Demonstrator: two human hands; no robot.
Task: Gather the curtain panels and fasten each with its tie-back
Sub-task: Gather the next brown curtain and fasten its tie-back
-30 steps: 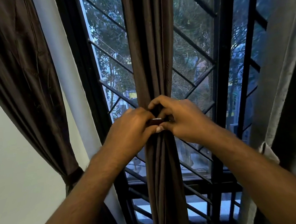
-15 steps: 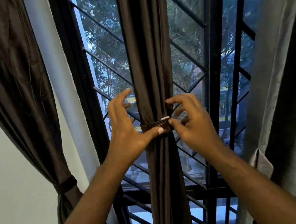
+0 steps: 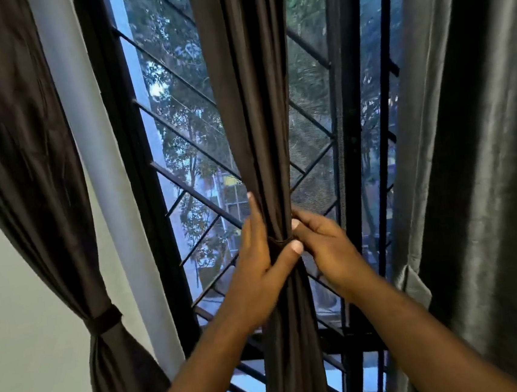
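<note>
A dark brown curtain panel [image 3: 256, 117] hangs gathered in front of the window's middle. A brown tie-back [image 3: 279, 244] wraps it at hand height. My left hand [image 3: 257, 265] clasps the bundle from the left, thumb across the tie-back and fingers straight up along the cloth's left edge. My right hand [image 3: 328, 249] is at the bundle's right side, its fingertips touching the cloth just above the tie-back. A second brown panel [image 3: 25, 148] at the left is bound by its own tie-back [image 3: 103, 318]. A grey-brown panel [image 3: 481, 158] hangs loose at the right.
Behind the curtains stands a black window frame [image 3: 351, 123] with a diagonal metal grille [image 3: 188, 139] and trees outside. A white wall [image 3: 16, 314] fills the lower left, and a pale strip of wall [image 3: 98, 148] runs beside the frame.
My left hand has closed in around the bundle with its thumb over the tie-back. My right hand has moved in against the cloth. The view has tilted upward slightly.
</note>
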